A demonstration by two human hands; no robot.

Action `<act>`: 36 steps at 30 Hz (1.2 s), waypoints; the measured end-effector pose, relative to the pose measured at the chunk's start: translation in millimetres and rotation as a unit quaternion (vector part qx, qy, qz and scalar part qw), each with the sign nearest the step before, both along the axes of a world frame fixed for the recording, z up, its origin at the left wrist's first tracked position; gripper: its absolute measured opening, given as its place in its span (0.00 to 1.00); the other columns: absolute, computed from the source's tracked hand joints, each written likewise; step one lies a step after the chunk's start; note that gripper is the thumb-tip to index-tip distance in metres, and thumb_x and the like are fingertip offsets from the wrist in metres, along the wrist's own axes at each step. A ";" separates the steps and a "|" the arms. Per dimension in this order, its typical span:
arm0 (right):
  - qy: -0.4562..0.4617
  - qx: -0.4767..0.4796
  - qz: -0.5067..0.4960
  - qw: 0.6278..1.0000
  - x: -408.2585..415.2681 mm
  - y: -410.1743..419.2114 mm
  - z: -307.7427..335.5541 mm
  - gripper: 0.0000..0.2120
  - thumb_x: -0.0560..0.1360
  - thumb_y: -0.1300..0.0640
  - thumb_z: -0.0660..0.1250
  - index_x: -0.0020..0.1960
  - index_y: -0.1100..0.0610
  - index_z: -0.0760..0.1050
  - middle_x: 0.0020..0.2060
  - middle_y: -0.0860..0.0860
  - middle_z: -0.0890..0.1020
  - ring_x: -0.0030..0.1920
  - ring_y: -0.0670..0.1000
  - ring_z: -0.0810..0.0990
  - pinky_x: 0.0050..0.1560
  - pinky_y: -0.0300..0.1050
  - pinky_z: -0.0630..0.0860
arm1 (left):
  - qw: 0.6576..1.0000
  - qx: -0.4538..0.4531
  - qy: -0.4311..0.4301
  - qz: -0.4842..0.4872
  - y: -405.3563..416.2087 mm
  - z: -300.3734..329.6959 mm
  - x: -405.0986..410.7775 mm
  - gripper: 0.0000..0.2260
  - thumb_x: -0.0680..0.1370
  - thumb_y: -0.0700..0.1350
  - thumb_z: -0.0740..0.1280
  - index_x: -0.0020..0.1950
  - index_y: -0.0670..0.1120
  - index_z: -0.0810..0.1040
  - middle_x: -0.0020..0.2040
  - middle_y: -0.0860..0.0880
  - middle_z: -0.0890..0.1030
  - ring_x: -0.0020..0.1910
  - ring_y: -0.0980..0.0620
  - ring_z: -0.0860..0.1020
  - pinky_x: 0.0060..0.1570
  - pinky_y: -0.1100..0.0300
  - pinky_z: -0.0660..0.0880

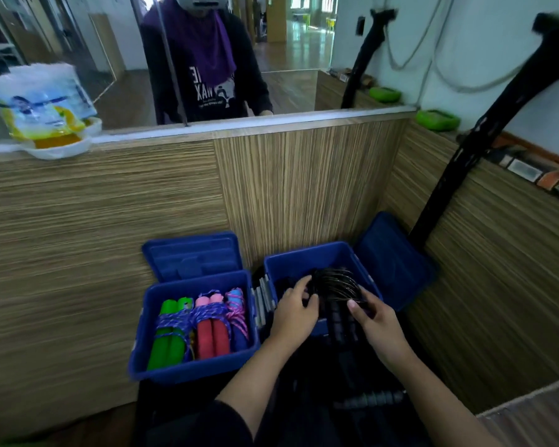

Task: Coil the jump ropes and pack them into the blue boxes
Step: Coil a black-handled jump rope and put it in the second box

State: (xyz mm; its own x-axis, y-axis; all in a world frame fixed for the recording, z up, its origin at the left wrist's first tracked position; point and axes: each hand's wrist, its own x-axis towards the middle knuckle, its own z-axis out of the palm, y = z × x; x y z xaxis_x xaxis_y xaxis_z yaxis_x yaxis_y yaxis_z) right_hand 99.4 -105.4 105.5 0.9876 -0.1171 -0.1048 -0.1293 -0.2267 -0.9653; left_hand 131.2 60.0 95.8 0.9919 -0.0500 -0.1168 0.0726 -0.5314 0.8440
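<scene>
Two blue boxes stood open side by side, their lids leaning back behind them. The left blue box [142,343] held coiled jump ropes lying in a row: one with green handles [168,340], one with red handles [212,340], and one pink and blue [238,312]. Over the right blue box [307,256] was a black jump rope [334,287], its thin cord gathered in loops above its black handles.

head cam, single view | worn high, wide-angle, faces forward and down | near: hands [336,314] and two blue boxes [194,369] low in frame | far: wood partition [175,195], mirror [288,59] above it
</scene>
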 end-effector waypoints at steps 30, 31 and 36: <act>-0.025 -0.387 0.079 0.918 130.2 -25.2 -80.3 0.26 0.80 0.57 0.60 0.75 0.58 0.56 0.69 0.62 0.66 0.65 0.60 0.68 0.65 0.49 0.70 | 0.924 0.360 0.010 -0.132 -48.3 -98.8 110.2 0.27 0.77 0.59 0.60 0.76 0.56 0.60 0.79 0.56 0.52 0.77 0.57 0.42 0.75 0.45 0.40; -0.017 -0.396 0.092 0.914 131.7 -22.9 -82.2 0.26 0.80 0.57 0.59 0.75 0.58 0.56 0.69 0.63 0.65 0.66 0.60 0.68 0.66 0.49 0.70 | 0.926 0.356 0.010 -0.127 -46.3 -99.3 109.6 0.28 0.77 0.59 0.59 0.76 0.56 0.60 0.79 0.56 0.52 0.77 0.57 0.42 0.76 0.46 0.39; 0.101 -0.430 0.130 0.888 138.8 -10.9 -90.3 0.27 0.82 0.52 0.53 0.77 0.55 0.46 0.75 0.60 0.54 0.74 0.58 0.57 0.69 0.46 0.65 | 0.933 0.344 0.011 -0.103 -41.6 -100.3 106.7 0.31 0.77 0.60 0.60 0.77 0.54 0.56 0.78 0.54 0.55 0.78 0.56 0.43 0.76 0.51 0.39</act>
State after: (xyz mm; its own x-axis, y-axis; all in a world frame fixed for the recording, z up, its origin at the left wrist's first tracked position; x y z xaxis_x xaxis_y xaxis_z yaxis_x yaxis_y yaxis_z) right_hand 238.2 -116.3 15.1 0.9639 -0.0097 -0.2659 -0.1154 -0.9158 -0.3848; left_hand 237.8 18.3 -4.5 0.9663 -0.1456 -0.2123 -0.0780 -0.9515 0.2975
